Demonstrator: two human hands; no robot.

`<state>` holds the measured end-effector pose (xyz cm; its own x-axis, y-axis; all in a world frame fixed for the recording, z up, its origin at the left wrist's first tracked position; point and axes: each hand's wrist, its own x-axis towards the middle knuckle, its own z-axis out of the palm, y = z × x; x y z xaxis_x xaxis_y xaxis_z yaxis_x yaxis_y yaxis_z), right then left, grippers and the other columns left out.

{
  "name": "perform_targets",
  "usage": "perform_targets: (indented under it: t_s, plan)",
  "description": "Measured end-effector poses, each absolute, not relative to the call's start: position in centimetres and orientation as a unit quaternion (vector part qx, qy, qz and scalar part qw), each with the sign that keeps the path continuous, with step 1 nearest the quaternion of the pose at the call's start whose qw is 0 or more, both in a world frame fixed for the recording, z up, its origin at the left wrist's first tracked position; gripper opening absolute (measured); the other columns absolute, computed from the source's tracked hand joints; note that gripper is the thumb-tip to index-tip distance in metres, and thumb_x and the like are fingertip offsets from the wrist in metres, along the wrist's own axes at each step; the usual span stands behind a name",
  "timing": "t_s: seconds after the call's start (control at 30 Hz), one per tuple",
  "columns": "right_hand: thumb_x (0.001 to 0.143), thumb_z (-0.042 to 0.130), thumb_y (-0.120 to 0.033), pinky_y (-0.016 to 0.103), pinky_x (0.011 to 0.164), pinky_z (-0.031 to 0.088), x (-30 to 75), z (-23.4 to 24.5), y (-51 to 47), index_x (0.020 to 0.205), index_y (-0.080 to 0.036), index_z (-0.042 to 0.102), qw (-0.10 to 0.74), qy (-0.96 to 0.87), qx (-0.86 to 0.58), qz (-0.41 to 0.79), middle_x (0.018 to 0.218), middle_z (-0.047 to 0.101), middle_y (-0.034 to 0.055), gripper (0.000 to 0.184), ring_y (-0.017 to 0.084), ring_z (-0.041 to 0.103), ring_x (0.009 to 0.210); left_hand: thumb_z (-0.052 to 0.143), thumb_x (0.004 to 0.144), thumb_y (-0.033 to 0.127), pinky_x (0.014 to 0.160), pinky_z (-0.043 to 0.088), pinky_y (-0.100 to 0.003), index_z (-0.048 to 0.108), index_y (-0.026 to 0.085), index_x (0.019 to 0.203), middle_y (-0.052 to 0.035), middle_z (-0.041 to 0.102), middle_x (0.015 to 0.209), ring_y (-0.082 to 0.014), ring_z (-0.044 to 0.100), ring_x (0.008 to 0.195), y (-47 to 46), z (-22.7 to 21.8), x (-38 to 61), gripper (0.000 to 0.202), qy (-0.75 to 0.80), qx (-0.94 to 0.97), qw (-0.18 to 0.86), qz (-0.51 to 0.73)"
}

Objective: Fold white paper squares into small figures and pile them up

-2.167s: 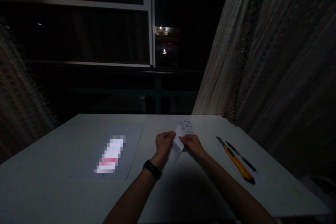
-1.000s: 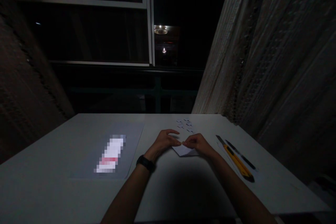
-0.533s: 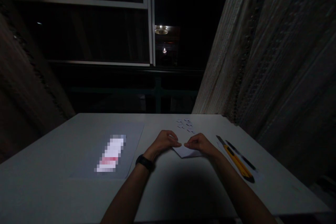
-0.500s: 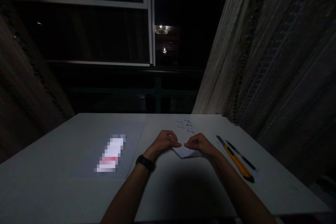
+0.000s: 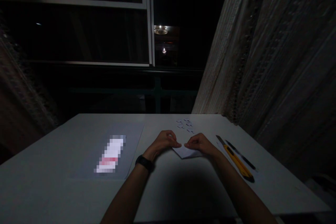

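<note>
A small folded white paper [image 5: 187, 152] lies flat on the white table [image 5: 183, 189], a little right of the middle. My left hand [image 5: 163, 142], with a dark watch on its wrist, pinches the paper's upper left edge with curled fingers. My right hand [image 5: 200, 144] pinches the upper edge beside it, fingertips almost meeting the left ones. Both hands press the paper down onto the table. The room is very dim.
A yellow utility knife [image 5: 237, 163] and a black pen [image 5: 240, 160] lie at the right. Several small paper scraps [image 5: 186, 124] lie beyond the hands. A grey sheet [image 5: 110, 152] lies at the left. A curtain [image 5: 273, 63] hangs at the right, a dark window behind.
Two seconds ago both hands held the paper up off the table; it has since come down flat. Over the last second the hands have barely moved.
</note>
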<state>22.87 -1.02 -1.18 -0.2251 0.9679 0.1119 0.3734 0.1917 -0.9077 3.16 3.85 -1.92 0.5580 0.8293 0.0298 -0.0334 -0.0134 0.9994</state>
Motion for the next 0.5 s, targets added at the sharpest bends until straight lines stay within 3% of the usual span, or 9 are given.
perform_targets:
  t_s: [0.5]
  plan:
    - [0.053,0.071,-0.041,0.023,0.044,0.027,25.2,-0.4,-1.0,0.053,-0.013,0.065,0.422,-0.603,-0.546,0.4,0.042,0.049,-0.0023,0.029,0.009,0.04,0.043,0.079,0.045,0.02,0.049,0.043,-0.023,0.054,0.012,0.061,-0.0002,0.057,0.05,-0.0107,0.054,0.047,4.8,-1.9,1.9,0.031,0.312,0.544,0.669,0.399]
